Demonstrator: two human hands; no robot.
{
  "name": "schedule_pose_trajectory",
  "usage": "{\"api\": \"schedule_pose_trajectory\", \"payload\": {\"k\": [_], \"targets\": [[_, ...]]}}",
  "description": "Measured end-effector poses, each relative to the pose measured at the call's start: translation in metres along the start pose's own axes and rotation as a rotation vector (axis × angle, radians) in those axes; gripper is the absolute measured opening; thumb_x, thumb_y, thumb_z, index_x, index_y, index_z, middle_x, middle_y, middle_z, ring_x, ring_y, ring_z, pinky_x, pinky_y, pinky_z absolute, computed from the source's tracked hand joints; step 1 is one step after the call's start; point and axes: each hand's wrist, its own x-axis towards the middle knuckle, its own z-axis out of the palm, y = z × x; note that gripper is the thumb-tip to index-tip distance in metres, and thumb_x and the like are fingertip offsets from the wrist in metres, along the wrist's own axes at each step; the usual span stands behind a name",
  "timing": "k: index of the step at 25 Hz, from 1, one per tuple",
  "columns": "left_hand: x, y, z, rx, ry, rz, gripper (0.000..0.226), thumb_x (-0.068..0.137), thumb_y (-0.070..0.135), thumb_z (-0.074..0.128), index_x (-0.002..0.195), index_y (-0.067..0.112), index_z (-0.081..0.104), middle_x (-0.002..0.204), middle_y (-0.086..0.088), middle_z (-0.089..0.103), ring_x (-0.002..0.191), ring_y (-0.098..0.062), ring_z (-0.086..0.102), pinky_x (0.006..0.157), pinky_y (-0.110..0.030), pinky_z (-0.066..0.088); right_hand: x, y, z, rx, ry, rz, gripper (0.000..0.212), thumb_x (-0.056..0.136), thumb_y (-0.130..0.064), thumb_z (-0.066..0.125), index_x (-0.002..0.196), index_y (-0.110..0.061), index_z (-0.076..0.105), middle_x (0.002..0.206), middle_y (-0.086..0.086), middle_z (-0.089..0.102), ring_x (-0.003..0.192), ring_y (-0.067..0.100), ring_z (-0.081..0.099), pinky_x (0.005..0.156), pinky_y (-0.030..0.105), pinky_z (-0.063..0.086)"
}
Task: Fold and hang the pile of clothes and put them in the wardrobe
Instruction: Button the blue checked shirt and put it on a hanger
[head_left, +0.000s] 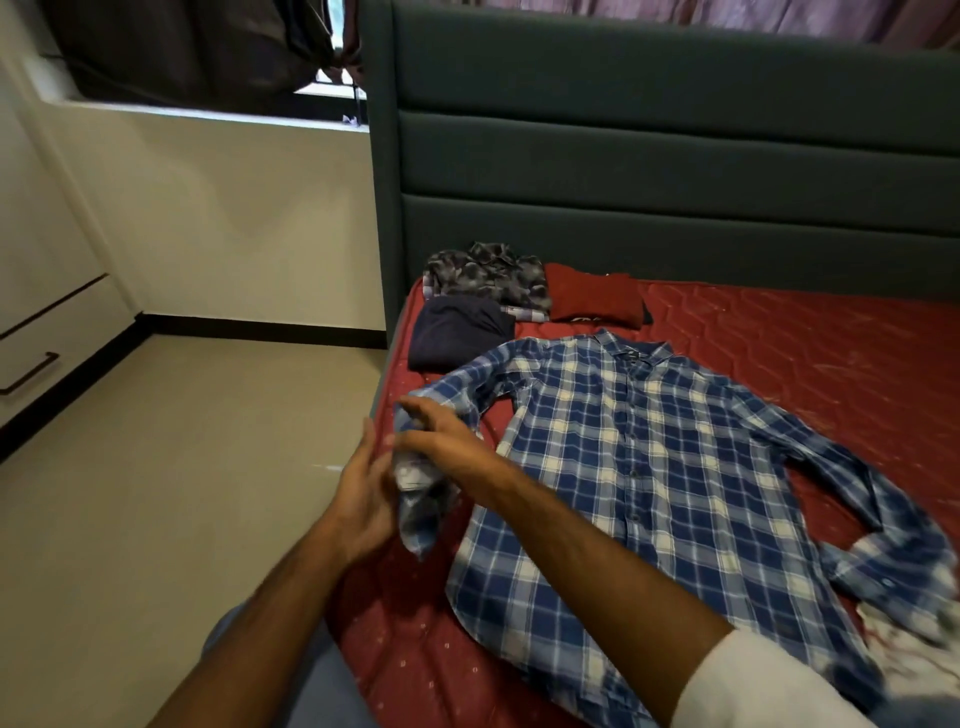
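A blue and white checked shirt (639, 467) is spread flat, front side up and buttoned, on the red mattress (810, 353) of a bed. Its collar is turned toward the dark green headboard (675, 156), and its lower hem is nearest to the person. One sleeve is bent on the right part of the mattress, with its cuff near a white patterned cloth (914, 660) at the right edge of the view.

The other sleeve (421, 499) is stretched to the left edge of the mattress, and there it is handled by both hands. The left hand (363, 499) is placed against the cuff end from the left side, with the fingers (369, 441) rather straight. The right hand (447, 431) is laid over the sleeve from above, the forearm crossing the lower part of the shirt. The picture is blurred at this place, so it cannot be told whether the sleeve is really grasped by the fingers of either hand or only touched.

Three folded clothes are seen near the headboard, at the left corner of the mattress: a grey patterned shirt (488, 275), a dark blue garment (457, 332) just in front of it, and a red garment (597, 296) beside them. The dark blue garment is touching the shoulder of the checked shirt.

A beige floor (156, 467) is seen at the left of the bed.
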Motion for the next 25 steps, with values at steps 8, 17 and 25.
{"api": "schedule_pose_trajectory", "payload": {"k": [8,17,25], "targets": [[-0.016,0.007,-0.001,-0.221,-0.003,-0.017,0.065,0.086,0.068,0.057,0.083,0.008,0.08,0.096,-0.02,0.072,0.086,-0.033,0.073,0.085,-0.047,0.056,-0.003,0.013,0.008,0.101,-0.131,0.075,0.044,0.104,-0.015,0.057,0.145,-0.004,0.048,0.117,0.005,0.068,0.076,0.004,0.068,0.07,0.015,0.054],[-0.011,0.019,0.031,-0.138,-0.057,0.111,0.064,0.09,0.071,0.04,0.102,0.016,0.07,0.098,-0.01,0.074,0.09,-0.025,0.074,0.08,-0.042,0.062,-0.005,-0.016,-0.021,0.054,-0.122,-0.075,0.041,0.104,-0.005,0.052,0.145,-0.004,0.049,0.128,0.01,0.063,0.076,0.011,0.068,0.068,0.024,0.056],[-0.012,-0.014,-0.083,0.672,0.246,0.076,0.074,0.08,0.055,0.076,0.123,-0.002,0.061,0.117,-0.02,0.069,0.114,-0.041,0.064,0.093,-0.044,0.056,-0.002,0.094,0.021,0.054,-0.236,0.189,0.044,0.098,0.002,0.057,0.141,-0.009,0.055,0.131,0.01,0.063,0.11,0.023,0.068,0.092,0.033,0.056]]}}
